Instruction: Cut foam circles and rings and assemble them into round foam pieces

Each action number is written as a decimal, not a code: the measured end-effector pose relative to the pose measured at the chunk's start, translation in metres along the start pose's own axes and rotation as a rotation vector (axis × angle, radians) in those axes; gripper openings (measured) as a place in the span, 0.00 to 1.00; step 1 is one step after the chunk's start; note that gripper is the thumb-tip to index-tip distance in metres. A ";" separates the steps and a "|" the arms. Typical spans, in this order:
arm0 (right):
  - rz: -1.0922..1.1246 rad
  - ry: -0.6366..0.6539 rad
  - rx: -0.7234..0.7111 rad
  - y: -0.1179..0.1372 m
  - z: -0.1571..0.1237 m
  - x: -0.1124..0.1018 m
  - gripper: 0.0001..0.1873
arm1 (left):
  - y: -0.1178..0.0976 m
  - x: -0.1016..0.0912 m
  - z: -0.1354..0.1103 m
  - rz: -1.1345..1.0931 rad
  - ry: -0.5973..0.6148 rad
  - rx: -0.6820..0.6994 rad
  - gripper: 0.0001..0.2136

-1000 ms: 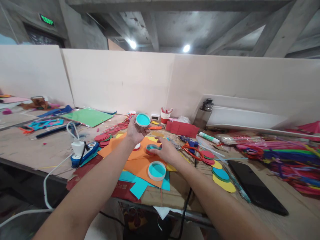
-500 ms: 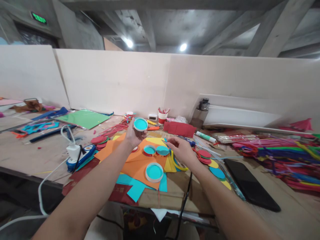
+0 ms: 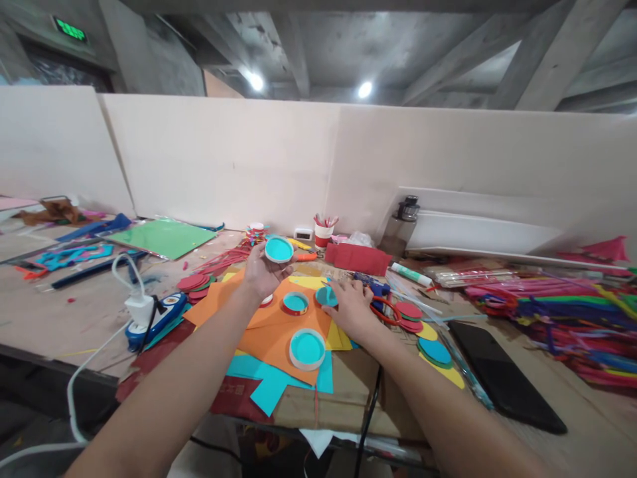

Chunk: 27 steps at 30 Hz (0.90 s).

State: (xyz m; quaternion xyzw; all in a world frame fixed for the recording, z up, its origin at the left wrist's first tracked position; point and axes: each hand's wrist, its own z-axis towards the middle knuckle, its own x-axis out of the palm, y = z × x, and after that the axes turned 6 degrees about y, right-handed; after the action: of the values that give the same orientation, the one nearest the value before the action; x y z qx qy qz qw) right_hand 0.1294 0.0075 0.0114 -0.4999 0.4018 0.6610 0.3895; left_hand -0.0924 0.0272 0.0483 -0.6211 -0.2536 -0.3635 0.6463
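A long worktable (image 3: 54, 312) runs from left to right, closed at its far side by a pale partition (image 3: 223, 159) that keeps the clutter from sliding off the back. On the right lies a wide heap of coloured strips (image 3: 572, 312), pushed well apart from the middle, so the centre is kept for the flat work. There, overlapping orange sheets (image 3: 271, 332) cover the middle of the table like a mat, with a black tablet (image 3: 502, 375) lying flat to their right near the edge. The left hand (image 3: 259, 272) is raised over the far edge of the orange sheets and is closed around a turquoise cap (image 3: 279, 249), fingertips on its white rim, so the coloured face stays uncovered and turned towards the viewer. The right hand (image 3: 351, 305) lies palm down, fingers stretched and not curled, its fingertips resting on a small turquoise round (image 3: 324, 296), apparently pinning it flat. Just left of that round sits a red-rimmed round (image 3: 295, 303), and nearer, on the sheets' near edge, a larger white-rimmed round (image 3: 307, 348), both face up and within reach. Loose red paper discs (image 3: 411, 311) lie just right of the right hand.
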 end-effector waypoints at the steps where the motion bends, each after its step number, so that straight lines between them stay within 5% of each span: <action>1: 0.011 -0.023 -0.004 0.001 0.002 -0.001 0.27 | 0.000 0.000 0.000 -0.009 -0.005 0.004 0.18; 8: 0.084 0.100 -0.393 0.024 0.011 -0.008 0.10 | 0.003 -0.007 0.002 0.036 -0.068 -0.018 0.17; 11: 0.098 0.132 -0.435 0.028 0.015 -0.009 0.07 | 0.004 -0.008 0.004 0.157 -0.083 -0.063 0.20; 18: 0.468 -0.033 -0.224 0.004 0.018 -0.018 0.04 | 0.011 -0.008 0.003 0.359 -0.054 -0.278 0.22; 22: 0.570 -0.063 -0.078 -0.006 0.005 -0.017 0.09 | 0.018 -0.011 0.003 0.572 -0.118 -0.259 0.14; 27: 1.240 -0.007 0.108 -0.002 -0.003 -0.020 0.14 | 0.027 -0.020 0.001 1.074 0.034 -0.135 0.14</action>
State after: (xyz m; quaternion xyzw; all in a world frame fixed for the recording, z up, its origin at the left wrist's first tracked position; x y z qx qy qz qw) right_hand 0.1366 0.0034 0.0297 -0.1509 0.6488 0.7447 -0.0407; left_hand -0.0831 0.0304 0.0163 -0.6975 0.1341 -0.0074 0.7039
